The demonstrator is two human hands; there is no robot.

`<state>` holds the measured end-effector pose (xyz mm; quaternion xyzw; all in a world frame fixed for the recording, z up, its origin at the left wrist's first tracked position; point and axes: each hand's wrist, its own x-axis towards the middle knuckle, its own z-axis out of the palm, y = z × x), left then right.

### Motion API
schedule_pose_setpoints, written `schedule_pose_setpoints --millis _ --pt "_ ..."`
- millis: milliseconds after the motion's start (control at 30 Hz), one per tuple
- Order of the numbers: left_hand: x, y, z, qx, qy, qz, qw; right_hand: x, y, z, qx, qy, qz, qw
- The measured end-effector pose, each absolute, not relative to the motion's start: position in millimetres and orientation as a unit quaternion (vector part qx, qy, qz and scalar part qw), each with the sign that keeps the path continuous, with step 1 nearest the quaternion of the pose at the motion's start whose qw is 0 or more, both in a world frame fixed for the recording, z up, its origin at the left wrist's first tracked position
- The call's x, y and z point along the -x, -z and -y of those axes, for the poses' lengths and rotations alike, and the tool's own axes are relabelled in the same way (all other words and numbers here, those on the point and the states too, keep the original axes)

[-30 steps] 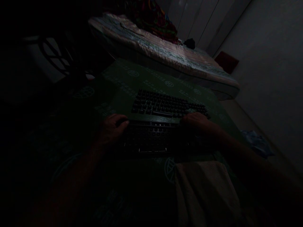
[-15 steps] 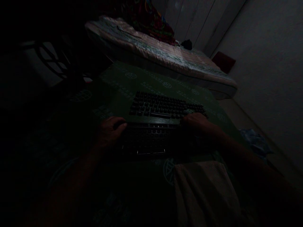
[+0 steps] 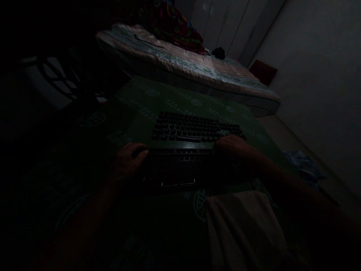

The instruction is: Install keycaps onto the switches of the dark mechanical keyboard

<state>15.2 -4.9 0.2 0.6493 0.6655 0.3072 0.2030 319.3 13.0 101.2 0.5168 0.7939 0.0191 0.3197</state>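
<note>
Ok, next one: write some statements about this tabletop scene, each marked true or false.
1. The left hand is at the left end of the dark keyboard frame. True.
2. The right hand holds the tan cloth. False: it is by the keyboard frame's far edge.
3. Dark keycaps lie in rows beyond the keyboard frame. True.
4. The tabletop is plain white. False: it is green with pale printed marks.
5. A bed stands beyond the tabletop. True.

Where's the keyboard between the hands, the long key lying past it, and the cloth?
Keyboard (image 3: 176, 165), head view: middle of its dark body.
Long key (image 3: 188, 139), head view: middle of its bar.
Cloth (image 3: 245, 220), head view: near its middle.
</note>
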Motion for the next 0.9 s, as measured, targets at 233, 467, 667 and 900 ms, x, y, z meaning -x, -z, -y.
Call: schedule_pose_setpoints --millis 233,467,667,900 --pt "-14.5 2.0 2.9 -0.650 -0.323 -0.658 0.202 -321.5 -101.6 -14.7 -0.520 -0.026 -0.792 0.318" --pt "-12.8 4.6 3.1 -0.647 -0.328 -0.659 0.198 -321.8 -97.4 -18.7 -0.509 -0.030 -0.802 0.310" --pt "-15.1 0.1 4.4 -0.652 -0.323 -0.656 0.201 -318.3 -99.8 -17.8 -0.516 -0.035 -0.799 0.306" --pt "-14.9 0.6 4.4 -0.645 -0.317 -0.662 0.210 -318.2 -104.0 -18.1 -0.502 -0.033 -0.804 0.316"
